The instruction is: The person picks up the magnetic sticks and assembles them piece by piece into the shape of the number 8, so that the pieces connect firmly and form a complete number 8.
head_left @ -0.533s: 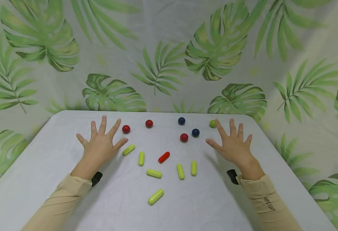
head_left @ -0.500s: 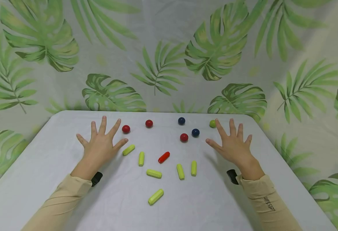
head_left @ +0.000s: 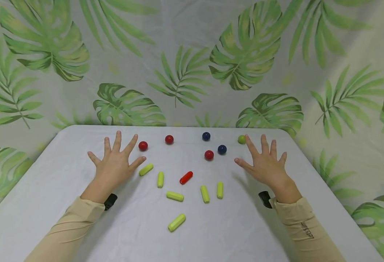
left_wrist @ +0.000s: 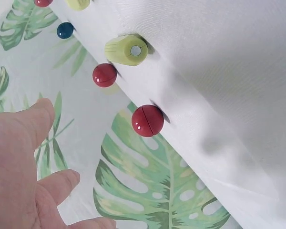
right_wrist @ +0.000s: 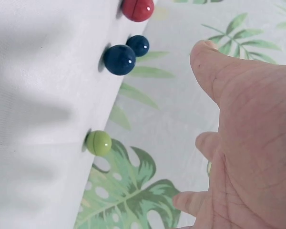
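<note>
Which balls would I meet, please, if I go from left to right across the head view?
Leftmost red ball → second red ball → nearer dark blue ball → green ball. The farther dark blue ball and third red ball share nearly one column, so I leave them out.

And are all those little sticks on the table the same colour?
No, one red stick lies among six yellow-green sticks on the white table.
</note>
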`<state>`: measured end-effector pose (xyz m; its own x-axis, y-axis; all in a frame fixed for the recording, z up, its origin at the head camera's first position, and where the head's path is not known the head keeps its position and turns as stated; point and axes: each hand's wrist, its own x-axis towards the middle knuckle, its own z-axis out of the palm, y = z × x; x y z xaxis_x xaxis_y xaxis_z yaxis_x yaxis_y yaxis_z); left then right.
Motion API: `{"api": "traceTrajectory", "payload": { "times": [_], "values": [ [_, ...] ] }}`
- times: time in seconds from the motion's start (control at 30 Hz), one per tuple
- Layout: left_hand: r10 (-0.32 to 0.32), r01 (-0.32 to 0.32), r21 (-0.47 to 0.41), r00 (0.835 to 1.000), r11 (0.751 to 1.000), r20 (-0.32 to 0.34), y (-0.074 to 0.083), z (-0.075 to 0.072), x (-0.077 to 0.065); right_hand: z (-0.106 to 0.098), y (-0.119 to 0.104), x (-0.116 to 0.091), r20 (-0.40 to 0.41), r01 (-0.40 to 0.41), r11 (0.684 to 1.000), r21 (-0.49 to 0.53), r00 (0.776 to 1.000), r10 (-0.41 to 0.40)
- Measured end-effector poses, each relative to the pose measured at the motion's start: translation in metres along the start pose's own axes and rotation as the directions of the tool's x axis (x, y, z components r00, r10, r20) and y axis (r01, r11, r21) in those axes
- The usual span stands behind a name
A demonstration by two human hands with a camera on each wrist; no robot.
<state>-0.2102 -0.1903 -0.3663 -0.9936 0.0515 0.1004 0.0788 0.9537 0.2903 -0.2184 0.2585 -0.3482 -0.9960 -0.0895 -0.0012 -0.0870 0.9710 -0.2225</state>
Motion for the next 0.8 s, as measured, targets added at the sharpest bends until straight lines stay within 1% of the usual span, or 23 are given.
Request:
{"api": "traceTrajectory", "payload": {
  "times": [0.27, 0.4, 0.5, 0.57, 0.7, 0.8],
  "values": [
    [-0.003, 0.003, -0.010, 1.000, 1.000, 0.004, 0.002, -0.003, 0.001, -0.002, -0.002, 0.000, 0.009, 0.006, 1.000, -0.020, 1.000, -0.006],
    [0.004, -0.004, 0.008, 1.000, 1.000, -0.007, 0.005, -0.004, 0.000, -0.002, -0.002, 0.001, 0.018, 0.011, 1.000, -0.027, 1.000, -0.010],
    [0.036, -0.036, 0.023, 0.999, 0.999, -0.023, 0.012, -0.002, 0.000, -0.003, -0.003, 0.002, 0.042, 0.013, 1.000, -0.019, 0.999, -0.012],
    [0.070, -0.069, 0.029, 0.997, 0.997, -0.038, 0.017, 0.001, 0.001, -0.004, -0.005, 0.003, 0.061, 0.018, 1.000, -0.012, 0.998, -0.017],
    [0.147, -0.145, 0.039, 0.987, 0.989, -0.068, 0.029, 0.007, 0.003, -0.006, -0.009, 0.004, 0.090, 0.045, 0.999, -0.006, 0.995, -0.045],
    [0.200, -0.200, 0.015, 0.978, 0.980, -0.061, 0.039, 0.010, 0.005, -0.006, -0.012, 0.007, 0.089, 0.079, 0.997, -0.009, 0.993, -0.078]
  ]
}}
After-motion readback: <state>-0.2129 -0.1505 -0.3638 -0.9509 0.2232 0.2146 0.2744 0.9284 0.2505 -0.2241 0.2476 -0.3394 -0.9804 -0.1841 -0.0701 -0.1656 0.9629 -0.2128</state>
